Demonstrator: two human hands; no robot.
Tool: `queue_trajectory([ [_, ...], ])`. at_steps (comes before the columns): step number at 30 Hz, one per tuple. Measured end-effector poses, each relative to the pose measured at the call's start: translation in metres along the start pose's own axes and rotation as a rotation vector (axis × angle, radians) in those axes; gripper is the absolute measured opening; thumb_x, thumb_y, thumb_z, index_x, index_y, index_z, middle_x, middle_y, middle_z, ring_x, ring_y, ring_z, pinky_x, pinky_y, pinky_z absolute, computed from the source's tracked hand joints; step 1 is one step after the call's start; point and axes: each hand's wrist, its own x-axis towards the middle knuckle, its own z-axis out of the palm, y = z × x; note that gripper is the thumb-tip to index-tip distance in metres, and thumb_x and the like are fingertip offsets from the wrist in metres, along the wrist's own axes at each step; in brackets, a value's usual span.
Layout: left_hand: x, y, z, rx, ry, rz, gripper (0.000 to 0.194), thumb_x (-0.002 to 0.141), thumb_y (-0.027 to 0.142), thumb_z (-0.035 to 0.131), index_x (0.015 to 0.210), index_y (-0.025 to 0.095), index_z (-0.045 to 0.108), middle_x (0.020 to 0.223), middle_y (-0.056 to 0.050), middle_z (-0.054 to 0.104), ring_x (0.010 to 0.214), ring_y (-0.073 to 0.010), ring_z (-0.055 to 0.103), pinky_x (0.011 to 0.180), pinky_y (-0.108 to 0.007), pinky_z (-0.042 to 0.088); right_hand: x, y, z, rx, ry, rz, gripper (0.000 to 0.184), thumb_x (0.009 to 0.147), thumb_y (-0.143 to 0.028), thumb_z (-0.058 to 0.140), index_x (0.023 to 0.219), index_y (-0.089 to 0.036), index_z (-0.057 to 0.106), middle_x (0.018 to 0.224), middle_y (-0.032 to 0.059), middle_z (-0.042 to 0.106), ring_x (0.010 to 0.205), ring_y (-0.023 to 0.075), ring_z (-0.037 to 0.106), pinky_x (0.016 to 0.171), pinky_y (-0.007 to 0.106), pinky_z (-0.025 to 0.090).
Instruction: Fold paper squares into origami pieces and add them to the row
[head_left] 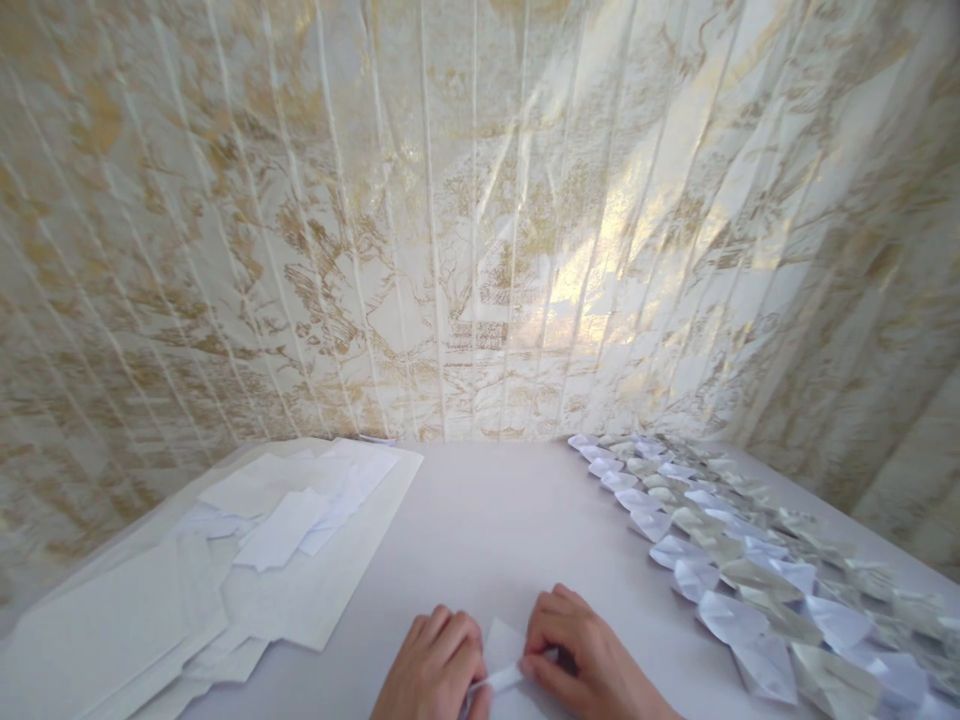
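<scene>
A small piece of white paper with a folded strip lies between my two hands at the near edge of the table. My left hand is closed on the left end of the strip, its thumb partly cut off by the bottom of the picture. On the other side, my right hand pinches the strip's right end between thumb and fingers. The lower part of the paper runs out of view.
Loose white sheets and cut pieces are spread over the left of the table. Rows of folded paper shapes, white and greyish, cover the right side. A pleated gold-patterned curtain hangs behind.
</scene>
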Motion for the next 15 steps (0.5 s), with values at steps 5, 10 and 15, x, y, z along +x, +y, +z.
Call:
queue_trajectory([
  [5,0.009,0.002,-0.007,-0.028,-0.111,-0.105,0.013,0.077,0.018,0.067,0.072,0.020,0.056,0.086,-0.001,0.062,0.084,-0.0209,0.056,0.071,-0.032,0.042,0.005,-0.003,0.006,-0.050,0.021,0.107,0.017,0.083,-0.012,0.066,0.070,-0.020,0.059,0.073,-0.0019,0.064,0.078,0.0189,0.056,0.080,0.034,0.042],
  [10,0.011,0.005,-0.010,-0.047,-0.185,-0.208,0.008,0.079,0.015,0.061,0.074,0.019,0.057,0.093,-0.004,0.061,0.091,-0.0239,0.055,0.076,-0.036,0.042,0.007,-0.006,0.008,-0.103,0.025,0.130,0.016,0.082,-0.008,0.066,0.074,-0.020,0.059,0.076,-0.0015,0.065,0.081,0.0196,0.055,0.077,0.031,0.040],
  [15,0.013,0.008,-0.011,-0.039,-0.202,-0.227,0.007,0.079,0.014,0.059,0.075,0.020,0.056,0.096,-0.005,0.060,0.093,-0.0251,0.054,0.077,-0.036,0.041,0.009,-0.007,0.010,-0.146,0.017,0.144,0.016,0.080,-0.008,0.069,0.075,-0.020,0.058,0.079,-0.0015,0.065,0.083,0.0199,0.055,0.078,0.032,0.039],
])
